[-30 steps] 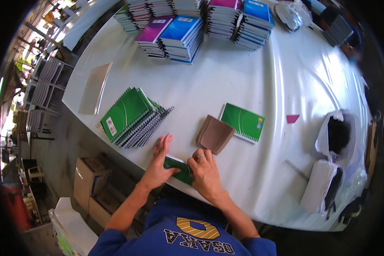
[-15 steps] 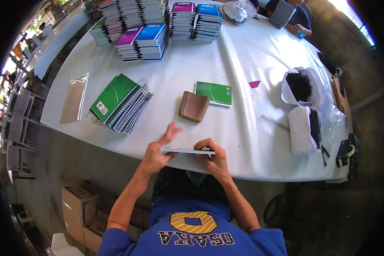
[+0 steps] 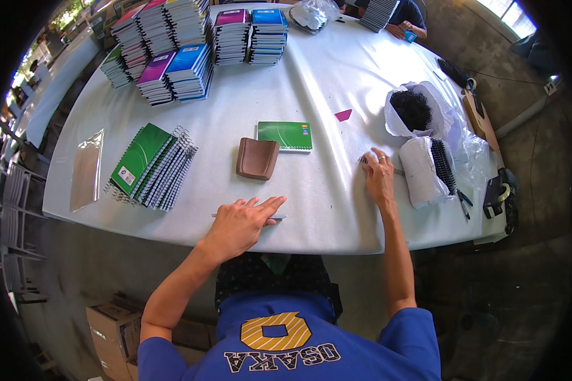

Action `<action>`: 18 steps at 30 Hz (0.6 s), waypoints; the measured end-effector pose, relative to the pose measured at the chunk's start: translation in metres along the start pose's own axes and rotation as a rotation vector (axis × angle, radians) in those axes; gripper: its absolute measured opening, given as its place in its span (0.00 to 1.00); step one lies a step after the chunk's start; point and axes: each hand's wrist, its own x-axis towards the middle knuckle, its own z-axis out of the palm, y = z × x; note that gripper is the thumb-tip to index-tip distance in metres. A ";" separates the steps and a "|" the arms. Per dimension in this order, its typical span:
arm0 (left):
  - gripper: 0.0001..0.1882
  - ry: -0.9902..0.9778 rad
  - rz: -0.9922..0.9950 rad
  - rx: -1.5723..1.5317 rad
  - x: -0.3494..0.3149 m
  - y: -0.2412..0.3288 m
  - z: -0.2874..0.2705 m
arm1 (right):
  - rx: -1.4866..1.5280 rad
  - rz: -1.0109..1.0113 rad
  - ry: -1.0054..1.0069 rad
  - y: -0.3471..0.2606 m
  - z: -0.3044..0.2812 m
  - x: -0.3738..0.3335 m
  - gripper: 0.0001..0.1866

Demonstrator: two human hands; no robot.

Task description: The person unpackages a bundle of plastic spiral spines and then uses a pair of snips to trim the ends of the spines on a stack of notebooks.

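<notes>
Close to the near table edge, my left hand [image 3: 240, 223] grips a thin notebook [image 3: 278, 218] that shows nearly edge-on; most of it is hidden behind the hand. My right hand [image 3: 379, 173] reaches far out to the right, its fingers bent down onto a dark wire spiral [image 3: 398, 171] lying on the tablecloth. In front of my left hand stands a brown curved block [image 3: 257, 159], against a green notebook [image 3: 287, 136]. Left of it lies a fanned stack of green notebooks [image 3: 147, 165] with loose wire coils at its ends.
Tall stacks of notebooks [image 3: 187, 66] stand at the back left. A clear plastic sleeve [image 3: 88, 170] lies far left. Bags of black coils [image 3: 412, 109], a white-wrapped bundle [image 3: 419, 174] and pliers [image 3: 464, 204] are at the right. A person [image 3: 408, 22] sits across the table.
My right hand has left the notebook and moved right to the wire spiral. My left hand still has the notebook. The whole view has shifted somewhat.
</notes>
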 end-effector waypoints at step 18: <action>0.30 0.090 -0.065 0.094 0.008 -0.003 0.002 | 0.892 0.011 -0.374 -0.168 -0.023 -0.013 0.14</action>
